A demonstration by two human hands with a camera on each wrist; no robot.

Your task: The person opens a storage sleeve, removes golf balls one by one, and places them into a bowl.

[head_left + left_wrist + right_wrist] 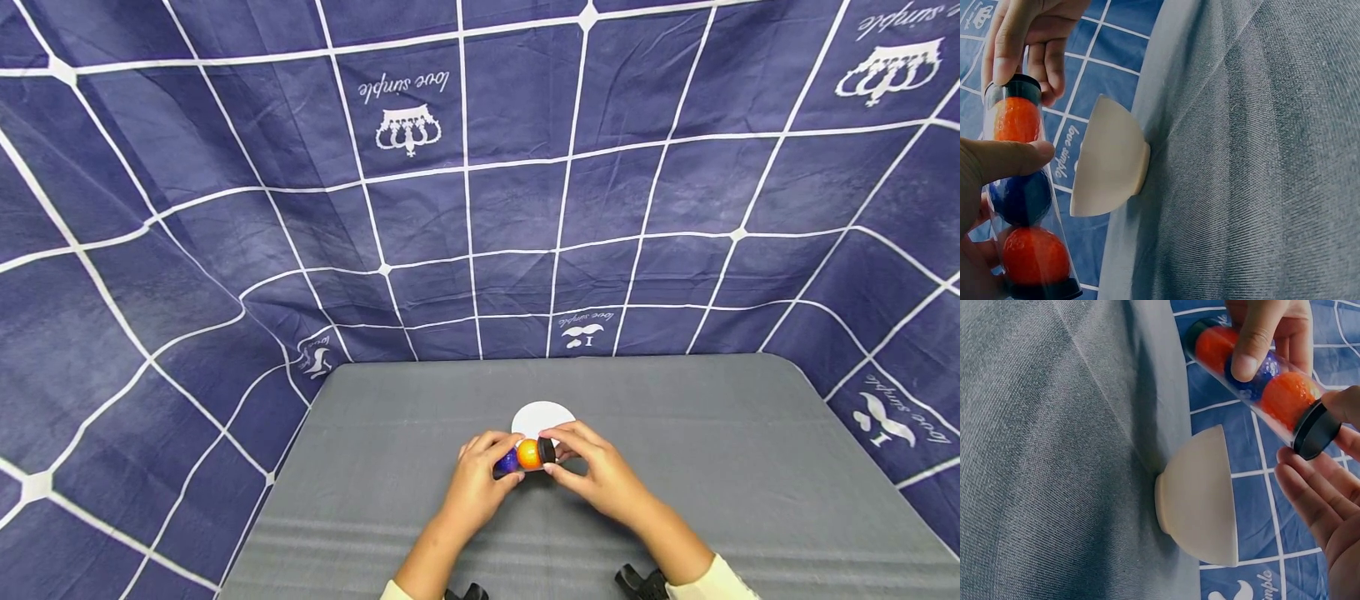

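Beyond a pair of cream sleeves (708, 581) and black wrist gear (641, 582), a person's left hand (476, 473) grasps the middle of a clear plastic cylindrical tube (1264, 390), thumb laid across its wall, while the right hand (602, 468) pinches the round black cap (1317, 430) at one end between thumb and fingers. Lined up inside are two round orange balls (1035, 256) with a dark-blue ball (1020, 199) between them. The tube is held in the air, above and apart from a smooth white round bowl (1110, 159), which stands upright on a grey cloth-covered table (390, 425). Farther back rises a navy fabric backdrop (517, 212) printed with white grid lines, crowns and lettering.
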